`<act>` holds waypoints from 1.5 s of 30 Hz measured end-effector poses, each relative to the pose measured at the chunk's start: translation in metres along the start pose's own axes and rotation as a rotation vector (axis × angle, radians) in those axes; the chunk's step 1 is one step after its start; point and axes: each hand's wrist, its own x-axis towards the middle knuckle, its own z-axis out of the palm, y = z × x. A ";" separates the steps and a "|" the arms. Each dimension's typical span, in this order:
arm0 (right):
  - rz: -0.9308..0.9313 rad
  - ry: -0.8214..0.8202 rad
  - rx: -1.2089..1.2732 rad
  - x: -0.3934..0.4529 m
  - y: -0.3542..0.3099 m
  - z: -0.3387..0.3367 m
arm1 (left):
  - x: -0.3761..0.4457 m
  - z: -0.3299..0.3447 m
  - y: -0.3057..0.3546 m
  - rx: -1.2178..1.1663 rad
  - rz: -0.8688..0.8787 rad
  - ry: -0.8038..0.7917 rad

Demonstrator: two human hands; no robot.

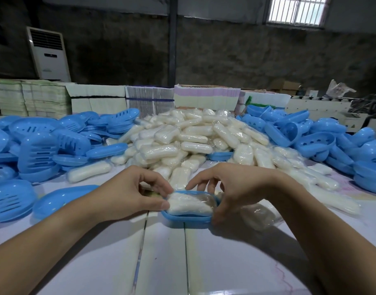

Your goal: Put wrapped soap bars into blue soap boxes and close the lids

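A white wrapped soap bar [189, 205] lies tilted in an open blue soap box base [187, 220] at the table's middle. My left hand [136, 192] pinches the bar's left end between thumb and fingers. My right hand [231, 188] curls round the box's right end, thumb on its front rim, fingers over the soap. A blue lid [59, 201] lies to the left of the box, beside my left forearm.
A large heap of wrapped soap bars [189, 137] fills the table's middle back. Piles of blue box parts lie at left [33, 145] and right [331, 137]. A crumpled clear wrapper [261, 216] lies right of the box. Stacked cartons [97, 99] line the far edge.
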 end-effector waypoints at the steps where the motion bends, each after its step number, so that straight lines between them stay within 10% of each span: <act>1: 0.002 0.004 0.001 0.000 0.000 0.000 | 0.001 0.001 -0.001 0.001 0.015 -0.008; 8: 0.022 0.098 0.180 -0.008 0.009 -0.009 | 0.009 -0.004 -0.021 0.038 0.149 -0.015; 15: 0.520 0.960 0.188 -0.010 0.123 -0.052 | 0.019 -0.009 -0.054 0.065 0.159 -0.012; 26: 1.098 0.494 -0.683 -0.010 0.219 -0.078 | 0.030 -0.010 -0.085 0.092 0.213 0.035; 35: 1.136 0.680 -0.810 -0.047 0.215 -0.090 | 0.027 -0.005 -0.092 0.058 0.191 0.043; 45: 0.576 0.883 -0.272 -0.018 0.109 -0.083 | 0.018 0.000 -0.055 -0.098 0.123 -0.024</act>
